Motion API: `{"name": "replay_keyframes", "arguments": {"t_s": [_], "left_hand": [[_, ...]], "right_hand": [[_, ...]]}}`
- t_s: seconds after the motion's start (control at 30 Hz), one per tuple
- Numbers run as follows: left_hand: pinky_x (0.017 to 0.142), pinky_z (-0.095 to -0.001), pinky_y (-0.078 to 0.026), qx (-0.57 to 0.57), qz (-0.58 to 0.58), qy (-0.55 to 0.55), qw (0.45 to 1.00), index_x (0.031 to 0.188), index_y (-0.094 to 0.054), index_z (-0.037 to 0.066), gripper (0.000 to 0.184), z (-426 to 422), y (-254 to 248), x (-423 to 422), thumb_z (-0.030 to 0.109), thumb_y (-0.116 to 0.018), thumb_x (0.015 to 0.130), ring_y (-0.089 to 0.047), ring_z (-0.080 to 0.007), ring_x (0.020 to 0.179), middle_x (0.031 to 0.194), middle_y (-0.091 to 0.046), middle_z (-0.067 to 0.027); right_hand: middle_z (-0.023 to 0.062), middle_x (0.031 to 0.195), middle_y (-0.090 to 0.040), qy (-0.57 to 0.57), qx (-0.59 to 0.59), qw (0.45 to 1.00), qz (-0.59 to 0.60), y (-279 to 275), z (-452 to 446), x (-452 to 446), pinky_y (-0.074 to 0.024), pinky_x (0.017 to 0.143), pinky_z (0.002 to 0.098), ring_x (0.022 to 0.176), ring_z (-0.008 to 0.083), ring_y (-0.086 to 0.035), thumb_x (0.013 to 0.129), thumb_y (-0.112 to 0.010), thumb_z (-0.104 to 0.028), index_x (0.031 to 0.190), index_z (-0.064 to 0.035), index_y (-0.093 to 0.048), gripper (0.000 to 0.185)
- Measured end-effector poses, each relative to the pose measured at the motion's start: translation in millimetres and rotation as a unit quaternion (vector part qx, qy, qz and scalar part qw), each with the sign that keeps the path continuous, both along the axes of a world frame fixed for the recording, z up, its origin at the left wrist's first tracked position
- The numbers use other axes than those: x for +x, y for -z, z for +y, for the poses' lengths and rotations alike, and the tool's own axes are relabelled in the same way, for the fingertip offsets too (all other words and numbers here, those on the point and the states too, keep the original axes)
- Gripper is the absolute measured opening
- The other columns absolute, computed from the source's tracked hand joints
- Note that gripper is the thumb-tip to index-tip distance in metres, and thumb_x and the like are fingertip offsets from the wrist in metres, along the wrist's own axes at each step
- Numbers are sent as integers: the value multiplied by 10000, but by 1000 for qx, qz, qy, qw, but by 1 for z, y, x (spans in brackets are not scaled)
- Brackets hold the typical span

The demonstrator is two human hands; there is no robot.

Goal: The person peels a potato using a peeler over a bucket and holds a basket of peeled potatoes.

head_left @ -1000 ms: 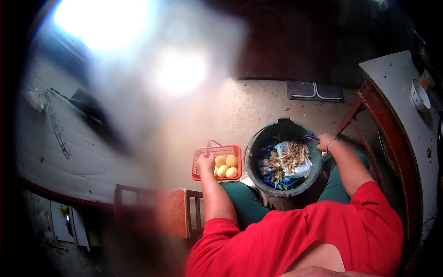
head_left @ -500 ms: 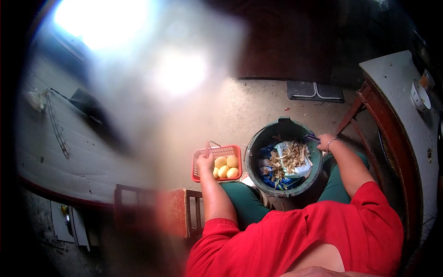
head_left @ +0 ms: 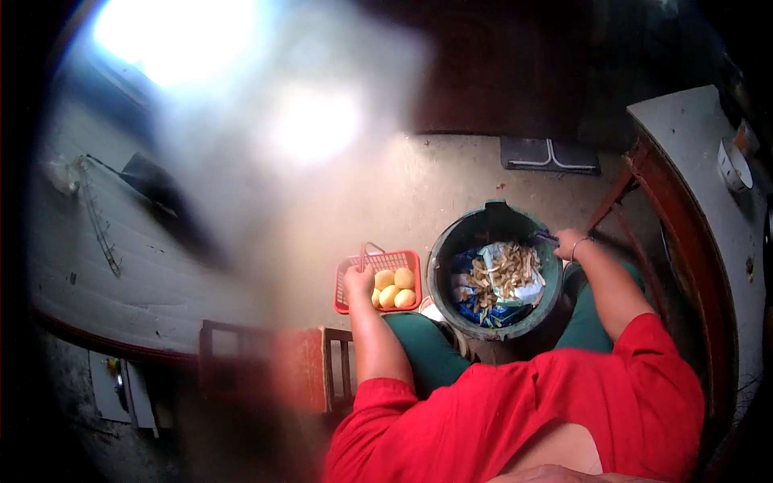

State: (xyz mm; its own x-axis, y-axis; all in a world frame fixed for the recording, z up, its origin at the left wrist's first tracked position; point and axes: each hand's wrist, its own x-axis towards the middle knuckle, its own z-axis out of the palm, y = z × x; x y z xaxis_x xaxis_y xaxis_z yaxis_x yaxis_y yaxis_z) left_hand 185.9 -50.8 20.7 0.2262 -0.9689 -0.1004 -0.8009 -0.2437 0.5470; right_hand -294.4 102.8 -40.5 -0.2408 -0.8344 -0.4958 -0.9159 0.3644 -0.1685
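Currently, in the head view, the left hand has its fingers curled around the handle of a red, rectangular, open-mesh basket. At least 5 yellow, rounded, potato-like vegetables lie inside the basket. The right hand has its fingers closed around a dark, slender tool at the right rim of a round, dark-green bin; tool type cannot be determined. Brown and pale peelings lie inside the bin, between 2 green-trousered legs.
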Motion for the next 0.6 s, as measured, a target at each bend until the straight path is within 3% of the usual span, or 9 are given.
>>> {"name": "replay_keyframes", "arguments": {"t_s": [0.03,0.17,0.23,0.33,0.37,0.4,0.43,0.5,0.6], "left_hand": [[621,-327,-481,-13,12,3,1000,892,-663,-9,364,-12,19,10,308,-682,714,-611,-176,653,729,-649,-127],[487,-304,-434,-162,42,79,983,817,-654,-2,294,-45,90,49,283,-677,751,-550,-143,523,591,-584,-42],[413,-276,-378,10,126,24,992,788,-641,10,278,-53,73,53,285,-675,771,-496,-119,451,552,-548,-16],[359,-258,-321,-88,63,90,990,799,-635,11,269,-50,74,50,277,-669,784,-441,-100,393,545,-537,-4],[362,-258,-322,8,129,20,991,801,-636,12,269,-50,68,49,279,-666,788,-443,-98,396,545,-538,-4],[362,-258,-322,10,128,19,991,801,-636,12,269,-55,83,56,279,-666,788,-443,-98,396,545,-538,-4],[358,-257,-321,-108,29,80,990,799,-634,17,269,-65,112,69,285,-664,792,-441,-100,393,543,-537,-5],[355,-257,-320,-223,-71,140,962,796,-633,23,269,-69,124,74,291,-661,796,-440,-101,389,541,-535,-6],[345,-256,-316,-245,-65,154,955,784,-626,31,278,-69,119,70,307,-656,802,-435,-103,378,532,-528,-8]], "right_hand": [[163,1073,-607,1,-33,999,18,12,-3,-4,-465,868,395,997,329,-577,710,-637,-273,1047,-81,-620,388],[159,995,-622,44,-107,993,17,-2,-3,0,-478,816,430,942,346,-587,706,-593,-215,958,-84,-625,285],[159,978,-626,44,-117,992,18,-1,-5,-1,-479,808,438,939,341,-589,713,-583,-214,970,-84,-618,290],[152,978,-627,36,-138,990,20,-23,1,15,-478,809,439,931,340,-590,738,-614,-264,991,-96,-614,304],[149,968,-629,35,-171,985,16,-27,2,19,-479,806,438,925,340,-591,746,-627,-286,987,-98,-617,306],[144,929,-635,15,-175,984,13,-36,2,25,-480,789,435,907,334,-594,755,-642,-316,952,-90,-625,299],[144,929,-635,15,-173,985,13,-48,3,32,-480,789,435,907,334,-594,755,-642,-316,952,-90,-625,299],[135,900,-638,9,-132,991,6,-64,4,43,-481,770,436,892,327,-596,755,-639,-309,917,-91,-629,271],[133,895,-638,-5,-144,990,1,-47,4,41,-481,756,437,869,326,-598,748,-631,-298,900,-108,-629,243]]}}
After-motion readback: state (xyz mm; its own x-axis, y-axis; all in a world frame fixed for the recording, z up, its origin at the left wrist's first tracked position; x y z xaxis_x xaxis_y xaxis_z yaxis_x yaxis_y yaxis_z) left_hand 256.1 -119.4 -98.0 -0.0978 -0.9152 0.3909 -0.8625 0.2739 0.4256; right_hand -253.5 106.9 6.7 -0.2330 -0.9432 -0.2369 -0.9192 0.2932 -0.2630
